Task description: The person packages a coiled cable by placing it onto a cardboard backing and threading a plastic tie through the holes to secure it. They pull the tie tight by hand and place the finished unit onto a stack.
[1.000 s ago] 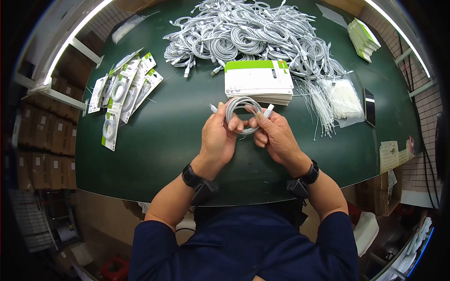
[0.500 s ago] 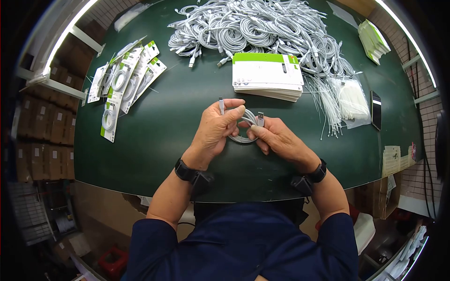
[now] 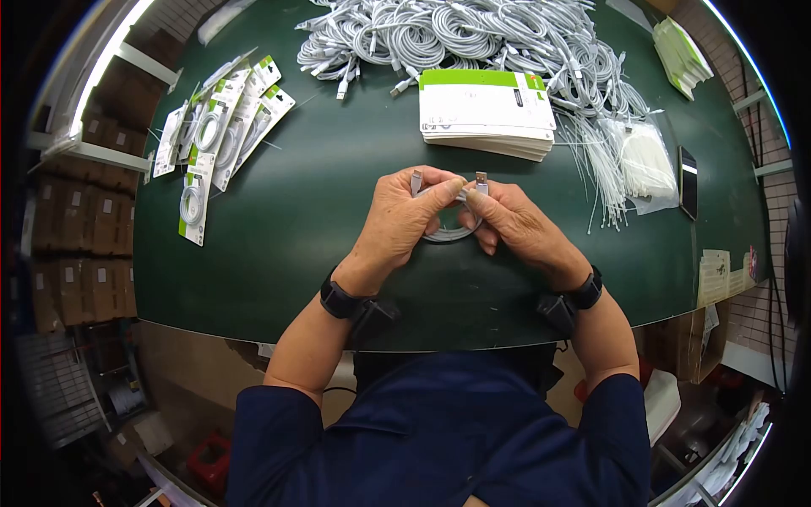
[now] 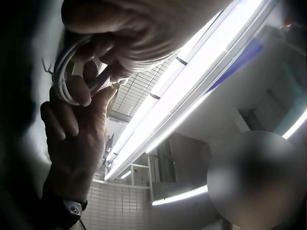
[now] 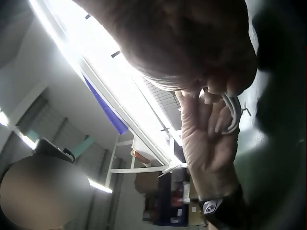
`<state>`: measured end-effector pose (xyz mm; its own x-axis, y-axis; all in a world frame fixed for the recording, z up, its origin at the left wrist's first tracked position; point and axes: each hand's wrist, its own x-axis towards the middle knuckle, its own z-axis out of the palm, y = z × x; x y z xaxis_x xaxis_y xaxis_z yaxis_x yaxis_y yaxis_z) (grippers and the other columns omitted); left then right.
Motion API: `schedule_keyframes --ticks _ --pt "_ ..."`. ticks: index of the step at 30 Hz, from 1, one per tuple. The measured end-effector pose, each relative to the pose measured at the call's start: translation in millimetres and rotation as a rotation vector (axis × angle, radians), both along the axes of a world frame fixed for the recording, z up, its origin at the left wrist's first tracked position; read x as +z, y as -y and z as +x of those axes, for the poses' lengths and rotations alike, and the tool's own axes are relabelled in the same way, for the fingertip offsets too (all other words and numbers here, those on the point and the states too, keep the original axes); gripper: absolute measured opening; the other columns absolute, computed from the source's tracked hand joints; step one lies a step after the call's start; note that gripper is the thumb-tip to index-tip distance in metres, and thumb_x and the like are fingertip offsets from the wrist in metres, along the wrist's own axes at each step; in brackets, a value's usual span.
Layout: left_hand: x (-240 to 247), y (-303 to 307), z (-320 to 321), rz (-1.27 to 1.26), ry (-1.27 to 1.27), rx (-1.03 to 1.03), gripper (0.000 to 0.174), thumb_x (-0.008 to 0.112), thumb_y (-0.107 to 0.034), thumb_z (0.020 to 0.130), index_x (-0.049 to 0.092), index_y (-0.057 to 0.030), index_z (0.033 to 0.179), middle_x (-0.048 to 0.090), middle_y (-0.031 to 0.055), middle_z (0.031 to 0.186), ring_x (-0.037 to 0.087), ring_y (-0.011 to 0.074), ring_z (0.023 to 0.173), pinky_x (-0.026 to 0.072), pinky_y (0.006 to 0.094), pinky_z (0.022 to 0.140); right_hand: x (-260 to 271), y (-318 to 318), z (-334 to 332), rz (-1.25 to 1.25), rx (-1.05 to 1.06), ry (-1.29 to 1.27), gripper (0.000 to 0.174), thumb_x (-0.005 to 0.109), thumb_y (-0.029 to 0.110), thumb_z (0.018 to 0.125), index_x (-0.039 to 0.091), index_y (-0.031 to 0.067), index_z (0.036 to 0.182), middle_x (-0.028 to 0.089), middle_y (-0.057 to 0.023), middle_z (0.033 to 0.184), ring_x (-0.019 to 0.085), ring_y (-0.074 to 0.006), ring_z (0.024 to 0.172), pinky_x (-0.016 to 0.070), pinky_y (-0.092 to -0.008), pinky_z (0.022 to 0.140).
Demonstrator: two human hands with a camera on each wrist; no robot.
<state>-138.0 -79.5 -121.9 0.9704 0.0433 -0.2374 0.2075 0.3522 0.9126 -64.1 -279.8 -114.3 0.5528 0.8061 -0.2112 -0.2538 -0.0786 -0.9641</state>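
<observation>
We held the coiled white cable (image 3: 452,237) between both hands; our left hand (image 3: 395,221) and right hand (image 3: 522,224) curled round it, fingertips pinching its two plugs on top.

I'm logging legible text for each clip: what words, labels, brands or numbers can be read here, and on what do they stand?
No text here can be read.
stack of cards: dark print on the green band, too small to read.
packaged cables: print on the green-and-white cards, too small to read.
cartons: white labels, blurred.
paper sheets: print too small to read.
coiled cable: no print seen.
</observation>
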Motion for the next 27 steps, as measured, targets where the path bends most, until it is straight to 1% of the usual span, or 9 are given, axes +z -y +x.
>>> schedule_keyframes --ticks 5,6,9,10,13,14,16,21,27 --pt "8.3 2.4 -11.7 0.248 0.089 -0.141 0.042 0.08 -0.008 0.091 0.065 0.0021 0.129 0.074 0.0069 0.105 0.058 0.0028 0.074 0.0464 0.02 0.062 5.6 6.6 9.3 -0.175 0.243 0.148 0.036 0.054 0.033 0.112 0.062 0.003 0.093 0.059 -0.0001 0.079 0.052 -0.0065 0.055 0.0445 -0.0242 0.051" --pt "12.4 -7.9 -13.4 0.321 0.041 -0.25 0.053 0.079 -0.001 0.086 0.06 0.0021 0.135 0.072 0.0045 0.105 0.059 0.0034 0.081 0.0492 0.0186 0.071 6.1 8.7 10.9 -0.155 0.262 0.12 0.036 0.054 0.033 0.112 0.062 0.003 0.093 0.059 0.0 0.079 0.052 -0.0066 0.055 0.0447 -0.0243 0.051" --pt "6.2 -16.3 -15.0 0.156 0.062 -0.181 0.051 0.075 0.003 0.085 0.061 0.0016 0.134 0.068 0.0015 0.097 0.059 0.005 0.08 0.0511 0.0209 0.072 9.8 8.6 11.6 -0.09 0.241 0.036 0.036 0.055 0.034 0.112 0.062 0.0041 0.094 0.059 0.0002 0.082 0.055 -0.0064 0.062 0.0463 -0.0234 0.054" --pt "0.0 -11.9 -13.1 0.111 0.121 -0.086 0.048 0.075 0.003 0.087 0.061 0.0008 0.133 0.062 -0.0009 0.089 0.056 0.0063 0.074 0.0507 0.0243 0.068 10.0 8.1 10.4 -0.08 0.214 -0.01 0.035 0.055 0.034 0.112 0.062 0.0043 0.095 0.059 0.0001 0.083 0.056 -0.0064 0.064 0.0467 -0.0231 0.055" --pt "-4.5 3.0 -13.8 -0.187 0.197 0.198 0.044 0.076 0.001 0.091 0.061 0.0014 0.132 0.061 -0.0007 0.085 0.053 0.0077 0.067 0.05 0.0276 0.063 3.1 6.5 13.6 0.025 0.147 -0.256 0.037 0.056 0.037 0.112 0.064 0.0037 0.097 0.061 -0.0013 0.087 0.059 -0.0071 0.07 0.0485 -0.0227 0.057" --pt "-4.3 10.3 -12.1 -0.196 0.202 0.24 0.036 0.074 -0.005 0.098 0.062 0.0015 0.132 0.059 -0.0015 0.082 0.05 0.0075 0.063 0.0489 0.0261 0.061 1.7 6.0 12.7 0.074 0.12 -0.342 0.039 0.056 0.038 0.112 0.065 0.0034 0.097 0.061 -0.0016 0.088 0.059 -0.0073 0.069 0.0488 -0.0228 0.057" --pt "-7.3 7.0 -9.1 -0.134 0.132 0.164 0.031 0.071 -0.008 0.101 0.065 0.0011 0.13 0.058 -0.002 0.081 0.049 0.0064 0.062 0.0475 0.0247 0.059 -6.4 3.1 8.4 0.09 0.06 -0.439 0.044 0.057 0.043 0.111 0.066 0.0018 0.099 0.063 -0.0029 0.091 0.059 -0.0072 0.069 0.0498 -0.0222 0.057" --pt "-7.7 0.1 -5.8 0.138 0.095 0.022 0.027 0.066 -0.017 0.107 0.069 0.0032 0.126 0.065 -0.0002 0.084 0.053 0.0039 0.063 0.0451 0.0225 0.056 -6.3 0.4 6.6 -0.069 0.094 -0.098 0.044 0.054 0.039 0.112 0.067 -0.0013 0.103 0.066 -0.0024 0.089 0.057 -0.0054 0.063 0.0497 -0.0217 0.054" --pt "3.9 -5.0 -3.8 0.146 -0.106 -0.243 0.04 0.078 -0.024 0.099 0.066 0.003 0.126 0.071 0.0039 0.091 0.06 0.0047 0.071 0.0499 0.0199 0.062 -0.4 4.3 6.9 -0.166 0.213 0.122 0.046 0.05 0.04 0.112 0.07 -0.001 0.101 0.063 -0.0014 0.078 0.055 -0.0066 0.056 0.0489 -0.0236 0.05"
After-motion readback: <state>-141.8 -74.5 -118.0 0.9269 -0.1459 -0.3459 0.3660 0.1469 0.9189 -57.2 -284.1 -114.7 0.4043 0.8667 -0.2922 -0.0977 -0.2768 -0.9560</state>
